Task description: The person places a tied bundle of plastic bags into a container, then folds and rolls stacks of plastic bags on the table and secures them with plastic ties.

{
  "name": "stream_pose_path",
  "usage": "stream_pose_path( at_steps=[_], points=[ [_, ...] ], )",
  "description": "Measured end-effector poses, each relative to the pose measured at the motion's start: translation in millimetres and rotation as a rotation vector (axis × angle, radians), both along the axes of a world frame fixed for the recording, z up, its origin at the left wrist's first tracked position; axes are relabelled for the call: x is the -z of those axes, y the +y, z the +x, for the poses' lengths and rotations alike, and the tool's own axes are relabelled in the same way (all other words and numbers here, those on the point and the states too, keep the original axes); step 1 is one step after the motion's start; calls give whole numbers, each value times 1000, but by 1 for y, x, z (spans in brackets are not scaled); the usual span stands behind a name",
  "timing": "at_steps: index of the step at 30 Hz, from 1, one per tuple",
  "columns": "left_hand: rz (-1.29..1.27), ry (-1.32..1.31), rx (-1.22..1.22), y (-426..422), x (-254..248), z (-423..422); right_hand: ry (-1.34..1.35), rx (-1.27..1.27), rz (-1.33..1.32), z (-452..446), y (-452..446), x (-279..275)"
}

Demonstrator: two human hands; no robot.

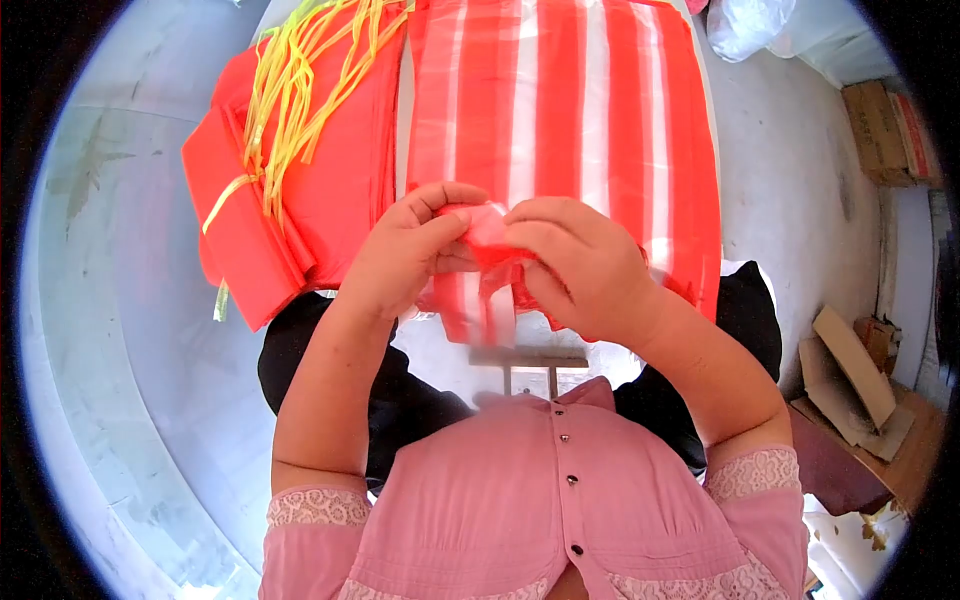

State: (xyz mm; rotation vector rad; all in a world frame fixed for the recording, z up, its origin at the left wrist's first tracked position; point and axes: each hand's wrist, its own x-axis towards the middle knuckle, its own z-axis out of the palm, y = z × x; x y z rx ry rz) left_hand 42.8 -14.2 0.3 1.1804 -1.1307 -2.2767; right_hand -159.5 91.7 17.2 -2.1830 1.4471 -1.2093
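Note:
Close together at the near edge of the striped sheets, my left hand (415, 245) and my right hand (580, 265) both pinch a crumpled piece of red and white plastic (487, 232). Its lower end hangs down below my fingers. Behind them lies a stack of red and white striped plastic sheets (560, 110). To the left is a folded red plastic stack (345, 170), with a bunch of yellow ties (300, 80) on top. One yellow tie goes round a red roll (245, 215) at that stack's left side.
Cardboard boxes (878, 135) stand at the far right, and an opened carton (850, 380) lies lower down on a brown surface (915, 440). A clear plastic bag (748, 25) is at the top right. My black-clad legs are under the near edge.

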Motion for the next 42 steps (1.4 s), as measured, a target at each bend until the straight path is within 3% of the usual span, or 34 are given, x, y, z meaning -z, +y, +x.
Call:
stream_pose_path(
  at_steps=[4, 13, 20, 23, 26, 32, 35, 38, 42],
  points=[
    [93, 120, 60, -3, -4, 6, -41, 8, 30, -3, 0, 1],
    [141, 224, 29, -1, -3, 5, 241, 23, -232, 7, 2, 3],
    [42, 81, 93, -1, -19, 4, -70, 72, 33, -9, -1, 3],
    [-378, -126, 119, 1, -6, 6, -192, 131, 154, -14, -2, 2],
    [-925, -646, 270, -1, -25, 1, -264, 196, 268, -18, -2, 0],
    [-1479, -582, 48, -16, 5, -5, -344, 273, 422, -31, -13, 15],
    [-1574, -537, 91, -22, 8, -9, -304, 279, 518, -37, -15, 17],
    [-1473, -631, 201, -24, 7, -14, -260, 262, 576, -42, -17, 20],
    [-1591, -686, 159, -22, 11, -21, -105, 281, 559, -45, -15, 24]
  ],
)
